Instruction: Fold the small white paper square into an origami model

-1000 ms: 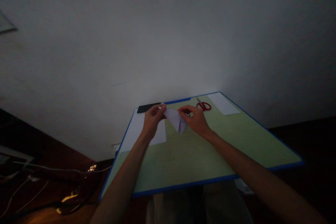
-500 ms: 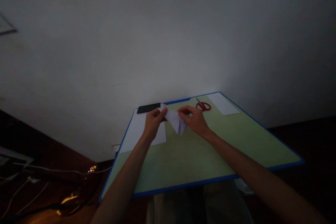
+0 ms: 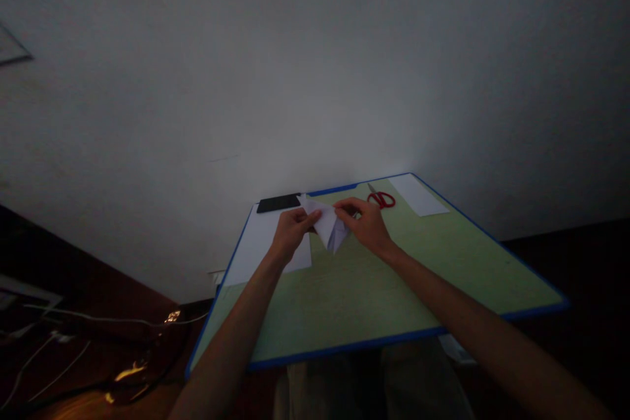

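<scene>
A piece of folded white paper [image 3: 325, 226] is held up between both hands over the middle of the table, its pointed ends hanging downward. My left hand [image 3: 294, 231] pinches its left side, thumb on the near face. On the paper's upper right edge, my right hand [image 3: 363, 222] closes thumb and forefinger. Dim light and blur hide the exact creases. Just beyond my right hand lie red-handled scissors [image 3: 381, 198].
The light green table [image 3: 374, 295] has a blue rim. A white sheet [image 3: 266, 249] lies at left with a dark flat device [image 3: 278, 203] at its top. At far right is a white paper strip [image 3: 418, 195]. The wall [image 3: 315, 79] rises behind.
The folded paper has tilted, its lower points shifting slightly left and an upper left corner now showing above my left hand. My left thumb has moved a little to the right.
</scene>
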### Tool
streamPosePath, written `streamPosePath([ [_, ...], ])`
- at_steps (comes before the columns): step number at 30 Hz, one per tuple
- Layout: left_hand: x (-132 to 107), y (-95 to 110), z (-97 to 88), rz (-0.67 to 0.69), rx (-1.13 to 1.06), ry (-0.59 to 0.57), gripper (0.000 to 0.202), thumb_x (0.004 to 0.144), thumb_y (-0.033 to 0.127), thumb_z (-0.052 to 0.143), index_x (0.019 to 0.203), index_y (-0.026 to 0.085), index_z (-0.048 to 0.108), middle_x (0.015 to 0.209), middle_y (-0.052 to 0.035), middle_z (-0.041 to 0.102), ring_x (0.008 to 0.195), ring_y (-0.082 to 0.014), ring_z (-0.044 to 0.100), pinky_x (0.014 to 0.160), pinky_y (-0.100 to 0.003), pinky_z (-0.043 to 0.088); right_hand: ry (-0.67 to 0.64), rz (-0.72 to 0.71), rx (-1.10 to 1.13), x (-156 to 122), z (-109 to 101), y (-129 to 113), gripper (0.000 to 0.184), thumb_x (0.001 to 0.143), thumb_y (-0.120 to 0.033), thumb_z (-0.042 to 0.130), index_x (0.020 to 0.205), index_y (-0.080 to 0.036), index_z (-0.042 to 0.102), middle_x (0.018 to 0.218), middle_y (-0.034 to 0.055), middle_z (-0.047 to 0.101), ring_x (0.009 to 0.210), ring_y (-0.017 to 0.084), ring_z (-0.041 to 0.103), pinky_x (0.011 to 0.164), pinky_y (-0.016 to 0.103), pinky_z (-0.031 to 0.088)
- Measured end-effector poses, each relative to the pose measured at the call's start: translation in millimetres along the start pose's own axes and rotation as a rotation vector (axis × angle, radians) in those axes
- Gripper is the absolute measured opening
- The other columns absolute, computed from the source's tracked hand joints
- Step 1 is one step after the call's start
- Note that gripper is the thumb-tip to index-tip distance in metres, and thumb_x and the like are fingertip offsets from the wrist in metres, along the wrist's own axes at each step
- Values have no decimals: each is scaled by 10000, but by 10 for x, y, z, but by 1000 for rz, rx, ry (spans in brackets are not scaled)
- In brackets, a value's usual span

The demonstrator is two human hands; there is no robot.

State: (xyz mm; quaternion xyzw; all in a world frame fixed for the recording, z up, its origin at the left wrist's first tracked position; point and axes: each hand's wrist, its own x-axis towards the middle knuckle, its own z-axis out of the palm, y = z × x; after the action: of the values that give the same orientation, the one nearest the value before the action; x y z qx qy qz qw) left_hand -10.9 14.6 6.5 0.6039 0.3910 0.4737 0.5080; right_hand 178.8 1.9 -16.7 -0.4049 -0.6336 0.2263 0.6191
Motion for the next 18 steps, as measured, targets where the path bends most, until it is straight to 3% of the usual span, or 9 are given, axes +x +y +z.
streamPosePath([
  [5,-51,-49,88,-84,61,-107,374,711,450,848,845,114,753,811,-111,760,680,-185,684,650,-304,565,48,-2,0,5,-18,-22,153,828,-270,646,892,-183,754,825,57,757,709,181,650,672,300,520],
  [15,0,-156,94,-14,211,-64,368,695,490,839,749,146,719,669,-71,730,568,-183,663,551,-286,528,83,50,-9,4,-22,-15,155,802,-256,640,875,-168,744,790,61,747,693,183,654,657,298,513],
  [18,-31,-157,119,-41,294,-137,404,731,531,805,672,155,670,614,-76,715,548,-185,671,538,-270,509,134,49,-49,29,-66,-16,152,795,-259,630,855,-175,741,764,51,738,668,178,633,624,290,495],
])
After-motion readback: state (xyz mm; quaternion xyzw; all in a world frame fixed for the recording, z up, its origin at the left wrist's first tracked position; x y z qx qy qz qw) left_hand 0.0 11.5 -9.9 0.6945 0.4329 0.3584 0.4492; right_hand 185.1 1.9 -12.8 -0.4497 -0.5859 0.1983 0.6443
